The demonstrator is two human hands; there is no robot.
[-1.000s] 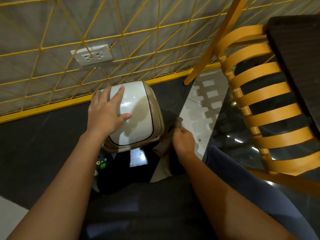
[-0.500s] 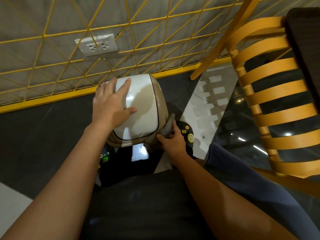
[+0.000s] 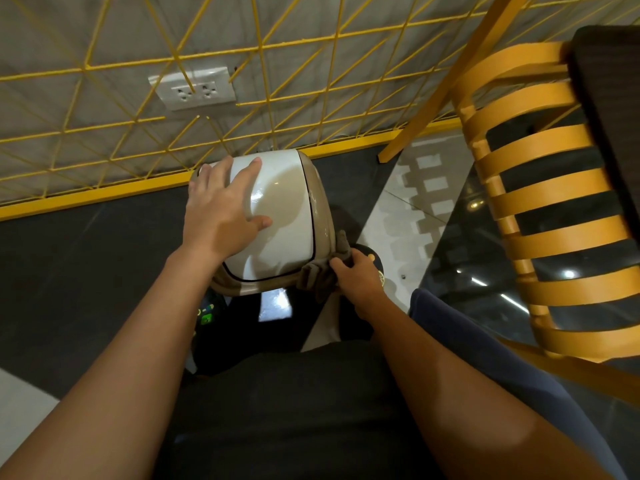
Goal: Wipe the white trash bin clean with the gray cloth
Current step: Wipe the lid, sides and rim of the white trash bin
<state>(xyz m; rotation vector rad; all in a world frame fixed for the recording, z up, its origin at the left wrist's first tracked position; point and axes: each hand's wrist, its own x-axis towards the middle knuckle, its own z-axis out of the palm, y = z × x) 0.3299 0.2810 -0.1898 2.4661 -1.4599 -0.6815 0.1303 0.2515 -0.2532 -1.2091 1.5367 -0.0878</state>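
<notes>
The white trash bin (image 3: 287,216) stands on the dark floor against the wall, seen from above, with a glossy white lid and a beige rim. My left hand (image 3: 221,209) lies flat on the lid's left half, fingers spread. My right hand (image 3: 358,275) grips the gray cloth (image 3: 320,271) and presses it against the bin's near right corner, at the rim. Most of the bin's body is hidden beneath the lid.
A yellow slatted chair (image 3: 540,202) stands close on the right, its leg (image 3: 446,74) slanting up by the wall. A yellow wire grid and a wall socket (image 3: 194,88) are behind the bin. My feet (image 3: 207,313) are just below it.
My right hand has brought the cloth up from lower on the bin's right side to the near right corner of the rim. The left hand has stayed on the lid.
</notes>
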